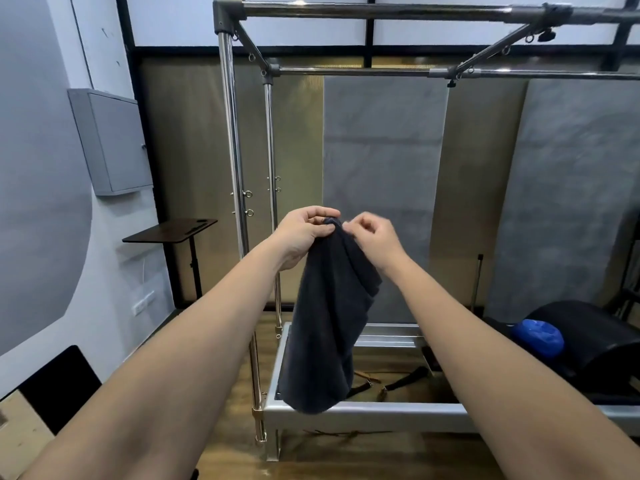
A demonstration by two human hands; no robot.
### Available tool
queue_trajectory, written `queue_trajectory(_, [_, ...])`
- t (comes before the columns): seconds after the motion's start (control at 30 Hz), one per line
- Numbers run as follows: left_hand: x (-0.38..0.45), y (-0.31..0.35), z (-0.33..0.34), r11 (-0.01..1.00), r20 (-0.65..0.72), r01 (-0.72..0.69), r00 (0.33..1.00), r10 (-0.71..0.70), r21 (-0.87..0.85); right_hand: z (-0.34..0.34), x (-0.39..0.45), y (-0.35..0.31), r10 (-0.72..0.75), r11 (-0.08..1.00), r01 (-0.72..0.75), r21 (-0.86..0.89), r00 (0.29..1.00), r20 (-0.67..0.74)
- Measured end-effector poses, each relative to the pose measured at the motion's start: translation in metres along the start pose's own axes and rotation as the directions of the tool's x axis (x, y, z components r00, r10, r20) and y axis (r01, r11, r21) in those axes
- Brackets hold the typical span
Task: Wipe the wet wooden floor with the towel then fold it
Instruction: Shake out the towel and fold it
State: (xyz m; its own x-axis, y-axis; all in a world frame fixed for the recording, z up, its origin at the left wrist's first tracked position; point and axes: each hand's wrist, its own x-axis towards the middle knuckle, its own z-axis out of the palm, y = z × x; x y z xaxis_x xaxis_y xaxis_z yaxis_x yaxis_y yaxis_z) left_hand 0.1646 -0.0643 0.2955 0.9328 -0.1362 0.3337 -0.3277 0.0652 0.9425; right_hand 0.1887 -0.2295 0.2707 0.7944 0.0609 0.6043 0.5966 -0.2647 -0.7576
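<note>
Both hands, left hand and right hand, pinch the dark towel's top edge; it hangs free above the metal frame.

The towel is dark grey, soft and bunched, hanging lengthwise in the air from its gathered top end, its rounded lower end loose and well above the brown wooden floor, which shows a faint sheen.
</note>
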Motion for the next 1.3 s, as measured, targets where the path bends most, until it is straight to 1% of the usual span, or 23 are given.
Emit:
queue_trajectory(0.03, [0.000,0.001,-0.004,1.000,-0.008,-0.006,1.000,0.006,-0.005,-0.004,-0.003,0.006,0.055,0.998,-0.058,0.023,0.990,0.128])
queue_trajectory(0.1, [-0.001,0.003,-0.011,1.000,-0.024,-0.014,1.000,0.014,-0.002,-0.011,-0.012,0.018,0.146,0.989,-0.144,-0.028,0.941,0.305])
queue_trajectory(0.17, [-0.003,0.004,-0.015,1.000,-0.040,-0.013,0.999,0.013,0.001,-0.014,-0.019,0.028,0.237,0.971,-0.231,-0.064,0.880,0.411])
queue_trajectory(0.27, [-0.006,0.007,-0.019,1.000,-0.037,0.006,0.999,-0.005,0.010,-0.014,-0.026,0.036,0.377,0.920,-0.371,-0.128,0.744,0.552])
queue_trajectory(0.3, [-0.006,0.008,-0.022,0.999,-0.033,0.013,0.999,-0.012,0.029,-0.015,-0.027,0.035,0.390,0.910,-0.395,-0.125,0.713,0.583])
queue_trajectory(0.33, [-0.007,0.008,-0.026,0.998,-0.033,0.018,0.999,-0.017,0.057,-0.017,-0.026,0.034,0.384,0.910,-0.398,-0.116,0.702,0.600])
queue_trajectory(0.43, [-0.009,0.007,-0.049,0.987,-0.074,0.028,0.997,-0.017,0.156,-0.034,-0.016,0.017,0.321,0.944,-0.305,-0.129,0.747,0.583])
queue_trajectory(0.5, [-0.010,0.004,-0.063,0.974,-0.103,0.034,0.995,-0.012,0.223,-0.046,-0.003,-0.001,0.271,0.959,-0.165,-0.232,0.780,0.564])
queue_trajectory(0.57, [-0.011,0.002,-0.069,0.967,-0.120,0.023,0.993,0.008,0.254,-0.052,0.010,-0.019,0.210,0.941,-0.012,-0.338,0.805,0.555])
queue_trajectory(0.63, [-0.009,0.003,-0.069,0.969,-0.163,-0.007,0.985,0.049,0.248,-0.051,0.020,-0.029,0.122,0.935,0.077,-0.346,0.846,0.519])
queue_trajectory(0.73, [-0.002,0.009,-0.069,0.973,-0.222,-0.063,0.968,0.113,0.222,-0.044,0.029,-0.029,0.054,0.974,0.040,-0.224,0.916,0.397])
queue_trajectory(0.77, [-0.001,0.011,-0.069,0.972,-0.228,-0.075,0.965,0.127,0.224,-0.041,0.031,-0.026,0.033,0.969,0.057,-0.240,0.934,0.355])
queue_trajectory(0.87, [0.004,0.018,-0.066,0.973,-0.256,-0.088,0.956,0.143,0.214,-0.033,0.031,-0.019,-0.083,0.896,0.192,-0.401,0.959,0.272])
queue_trajectory(0.93, [0.006,0.019,-0.064,0.972,-0.260,-0.089,0.955,0.145,0.218,-0.037,0.028,-0.019,-0.080,0.895,0.193,-0.402,0.957,0.279])
queue_trajectory(1.03, [0.003,0.014,-0.059,0.965,-0.231,-0.084,0.962,0.144,0.249,-0.041,0.020,-0.018,0.030,0.872,0.150,-0.466,0.934,0.357])
queue_trajectory(1.07, [0.006,0.018,-0.057,0.964,-0.227,-0.093,0.962,0.152,0.249,-0.041,0.024,-0.020,0.039,0.859,0.161,-0.487,0.927,0.374])
queue_trajectory(1.1, [0.011,0.026,-0.055,0.964,-0.240,-0.118,0.955,0.176,0.237,-0.042,0.033,-0.026,-0.011,0.860,0.190,-0.474,0.935,0.355])
queue_trajectory(1.13, [0.022,0.042,-0.054,0.966,-0.275,-0.155,0.938,0.210,0.208,-0.045,0.048,-0.036,-0.085,0.883,0.206,-0.421,0.954,0.287])
queue_trajectory(1.17, [0.031,0.060,-0.055,0.971,-0.319,-0.186,0.921,0.225,0.149,-0.048,0.064,-0.050,-0.144,0.940,0.186,-0.287,0.977,0.160])
queue_trajectory(1.2, [0.038,0.076,-0.057,0.979,-0.327,-0.192,0.923,0.205,0.073,-0.052,0.074,-0.066,-0.119,0.991,0.120,-0.053,0.993,0.026])
queue_trajectory(1.23, [0.040,0.083,-0.061,0.990,-0.278,-0.139,0.951,0.133,-0.002,-0.053,0.077,-0.076,0.010,0.976,-0.007,0.218,1.000,-0.016])
queue_trajectory(1.27, [0.033,0.077,-0.065,0.999,-0.165,0.002,0.986,-0.009,-0.042,-0.051,0.074,-0.074,0.158,0.899,-0.177,0.402,0.984,0.080])
queue_trajectory(1.3, [0.021,0.057,-0.068,0.984,-0.010,0.171,0.985,-0.172,-0.056,-0.044,0.062,-0.057,0.247,0.810,-0.353,0.468,0.930,0.274])
